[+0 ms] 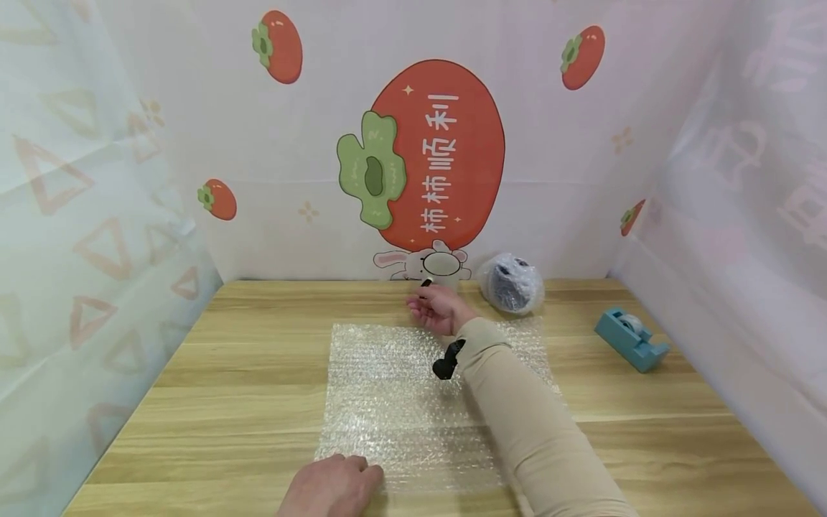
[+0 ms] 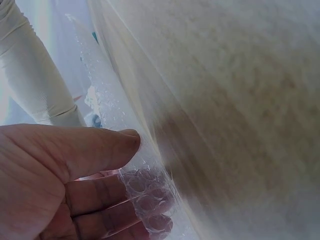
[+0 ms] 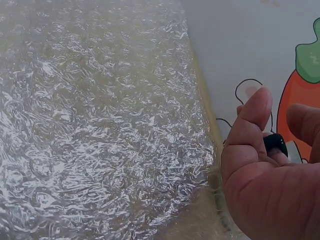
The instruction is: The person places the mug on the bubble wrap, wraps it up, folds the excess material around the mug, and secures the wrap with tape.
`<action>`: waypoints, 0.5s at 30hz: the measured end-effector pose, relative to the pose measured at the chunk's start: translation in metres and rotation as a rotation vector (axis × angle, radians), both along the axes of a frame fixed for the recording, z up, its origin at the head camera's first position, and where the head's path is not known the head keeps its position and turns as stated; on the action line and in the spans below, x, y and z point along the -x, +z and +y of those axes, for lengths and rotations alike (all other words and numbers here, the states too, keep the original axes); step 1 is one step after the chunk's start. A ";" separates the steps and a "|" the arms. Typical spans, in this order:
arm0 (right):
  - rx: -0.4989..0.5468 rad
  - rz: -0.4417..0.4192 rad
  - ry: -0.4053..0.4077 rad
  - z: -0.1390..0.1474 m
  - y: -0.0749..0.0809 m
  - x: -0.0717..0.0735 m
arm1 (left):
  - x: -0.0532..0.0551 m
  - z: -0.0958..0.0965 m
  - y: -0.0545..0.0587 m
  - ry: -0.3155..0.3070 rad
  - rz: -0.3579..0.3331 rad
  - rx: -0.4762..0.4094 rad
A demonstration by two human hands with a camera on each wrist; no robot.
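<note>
A clear bubble wrap sheet (image 1: 388, 402) lies flat on the wooden table. My left hand (image 1: 332, 485) is at its near left corner. In the left wrist view the wrap's edge (image 2: 150, 192) passes between the thumb and the fingers, which show through the bubbles. Reaching over the sheet, my right hand (image 1: 439, 309) is at a white mug (image 1: 442, 264) with a dark rim near the back wall. Its fingers curl round the mug's black handle (image 3: 274, 142), with the thumb held apart. The mug's lower part is mostly hidden behind the hand.
A bubble-wrapped dark object (image 1: 512, 283) stands at the back, right of the mug. Farther right sits a teal tape dispenser (image 1: 631, 339) with a roll in it. Printed cloth (image 1: 310, 143) hangs behind the table and along both sides.
</note>
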State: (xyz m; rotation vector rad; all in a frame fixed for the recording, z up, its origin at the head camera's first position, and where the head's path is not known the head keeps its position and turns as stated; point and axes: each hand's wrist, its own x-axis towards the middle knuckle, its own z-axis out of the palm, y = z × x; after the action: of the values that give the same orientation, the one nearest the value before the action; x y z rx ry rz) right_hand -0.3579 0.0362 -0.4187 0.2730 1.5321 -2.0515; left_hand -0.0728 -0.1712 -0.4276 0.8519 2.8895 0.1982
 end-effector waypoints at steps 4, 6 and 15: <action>-0.026 -0.023 -0.031 0.003 0.003 -0.001 | 0.000 -0.001 0.000 0.008 -0.003 0.002; -0.050 -0.032 -0.043 0.004 0.003 -0.002 | 0.001 -0.001 -0.001 0.007 -0.002 0.002; -0.151 -0.021 -0.023 0.006 0.005 -0.005 | 0.002 0.000 0.001 -0.001 -0.018 -0.023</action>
State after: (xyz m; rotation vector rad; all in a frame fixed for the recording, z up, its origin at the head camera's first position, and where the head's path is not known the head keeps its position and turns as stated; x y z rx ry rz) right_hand -0.3525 0.0426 -0.4139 0.3702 1.6808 -1.9463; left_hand -0.0746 -0.1714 -0.4269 0.8513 2.8752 0.2375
